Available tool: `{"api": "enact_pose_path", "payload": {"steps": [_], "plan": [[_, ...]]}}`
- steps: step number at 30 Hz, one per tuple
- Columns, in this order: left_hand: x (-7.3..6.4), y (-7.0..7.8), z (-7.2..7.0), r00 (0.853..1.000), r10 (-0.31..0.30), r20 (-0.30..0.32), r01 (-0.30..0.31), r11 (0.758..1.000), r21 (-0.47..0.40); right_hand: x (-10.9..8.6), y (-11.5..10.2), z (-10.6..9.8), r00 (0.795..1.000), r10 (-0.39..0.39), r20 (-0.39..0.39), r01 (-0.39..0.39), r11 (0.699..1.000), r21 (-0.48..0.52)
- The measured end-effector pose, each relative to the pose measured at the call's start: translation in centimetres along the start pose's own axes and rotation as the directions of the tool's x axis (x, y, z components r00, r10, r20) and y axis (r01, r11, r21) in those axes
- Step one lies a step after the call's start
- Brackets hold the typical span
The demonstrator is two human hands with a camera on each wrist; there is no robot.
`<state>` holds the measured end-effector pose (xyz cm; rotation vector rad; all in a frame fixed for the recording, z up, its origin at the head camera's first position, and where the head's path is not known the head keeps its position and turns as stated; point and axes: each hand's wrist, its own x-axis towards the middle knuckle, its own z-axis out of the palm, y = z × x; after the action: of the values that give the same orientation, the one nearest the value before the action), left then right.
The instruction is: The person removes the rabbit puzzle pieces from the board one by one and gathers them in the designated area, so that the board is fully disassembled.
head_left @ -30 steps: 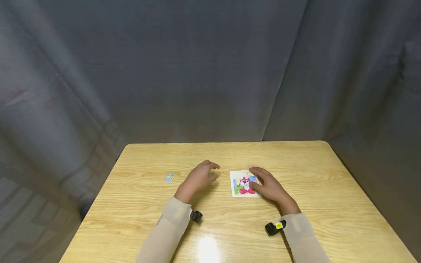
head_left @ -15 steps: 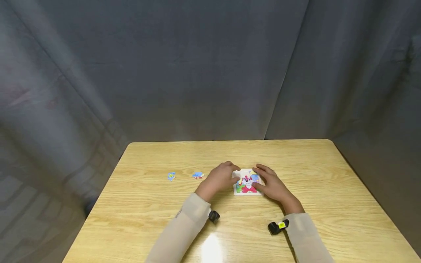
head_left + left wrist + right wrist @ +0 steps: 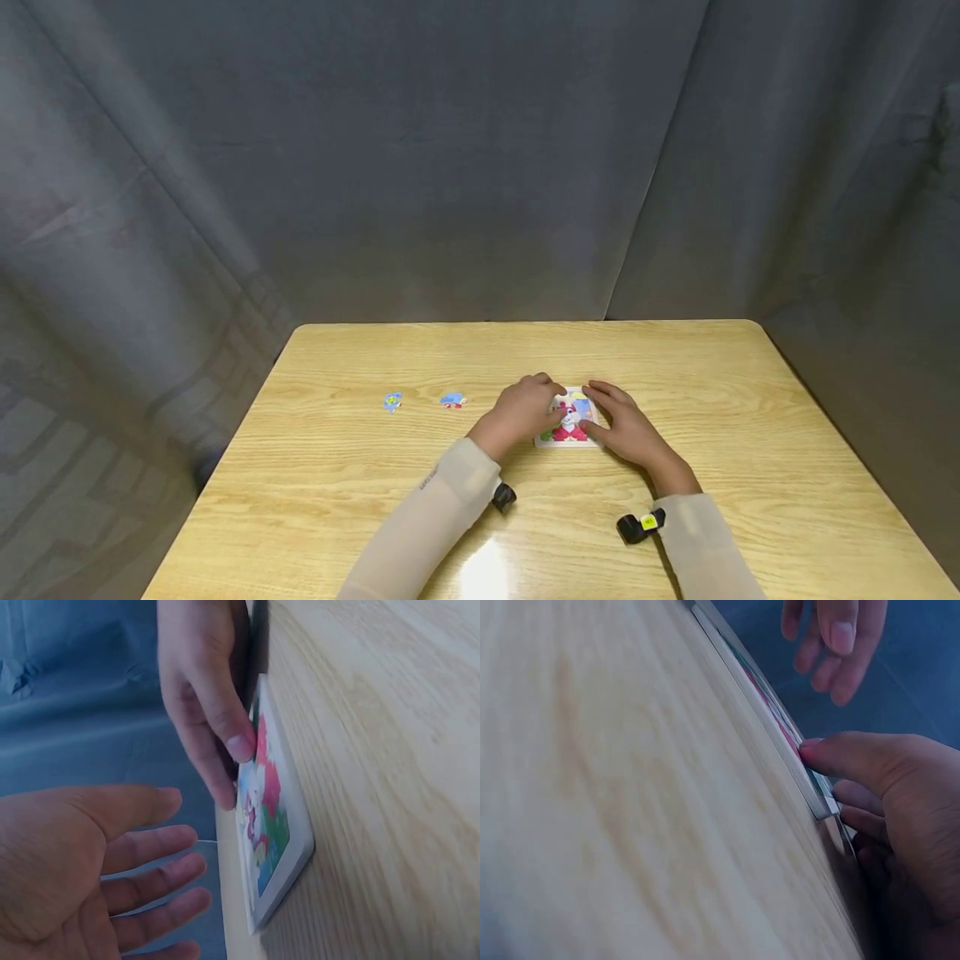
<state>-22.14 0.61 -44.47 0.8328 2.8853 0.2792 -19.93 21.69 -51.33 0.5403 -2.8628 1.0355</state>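
Note:
A small jigsaw puzzle (image 3: 567, 442) in a white tray-like frame, picturing a red and white cartoon animal, lies flat on the table. My right hand (image 3: 626, 427) holds its right side, the thumb (image 3: 826, 750) on the picture and the other fingers along the edge. Over the puzzle's left part hovers my left hand (image 3: 522, 411), fingers apart and slightly bent. In the left wrist view nothing shows between the thumb and fingers of that left hand (image 3: 112, 862), which covers part of the picture in the head view.
Two loose puzzle pieces lie left of the hands: a blue and yellow piece (image 3: 392, 402) farther out, and a blue piece with red (image 3: 452, 400) nearer. The wooden table (image 3: 337, 500) ends at a dark grey curtain (image 3: 450, 208) behind it.
My left hand has moved right, from beside the puzzle to above its left part, uncovering the blue and red piece. My right hand stays at the puzzle's right side.

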Motion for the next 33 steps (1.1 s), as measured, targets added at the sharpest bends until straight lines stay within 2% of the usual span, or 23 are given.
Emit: {"api": "enact_pose_path", "payload": {"steps": [4, 8, 10, 17, 33], "plan": [[0.7, 0.3, 0.2, 1.000, 0.013, 0.004, -0.013, 0.998, 0.059, -0.1, 0.0, 0.2, 1.000, -0.022, -0.017, 0.022, 1.000, -0.012], [1.5, 0.7, 0.5, 1.000, -0.003, 0.019, 0.001, 0.995, 0.104, -0.2, 0.1, 0.4, 0.999, -0.032, -0.032, 0.032, 0.999, -0.008], [1.9, 0.8, 0.7, 0.999, -0.015, 0.028, 0.011, 0.993, 0.121, -0.1, 0.1, 0.4, 0.999, -0.029, -0.035, 0.029, 1.000, 0.001], [2.6, 1.3, 1.0, 0.998, 0.001, 0.055, -0.011, 0.984, 0.177, -0.1, -0.1, 0.3, 0.999, -0.020, -0.041, 0.019, 1.000, -0.004], [3.0, 1.4, 2.0, 0.996, -0.030, 0.084, 0.013, 0.980, 0.200, -0.1, -0.2, 0.5, 0.999, 0.019, -0.050, -0.018, 1.000, 0.008]]}}
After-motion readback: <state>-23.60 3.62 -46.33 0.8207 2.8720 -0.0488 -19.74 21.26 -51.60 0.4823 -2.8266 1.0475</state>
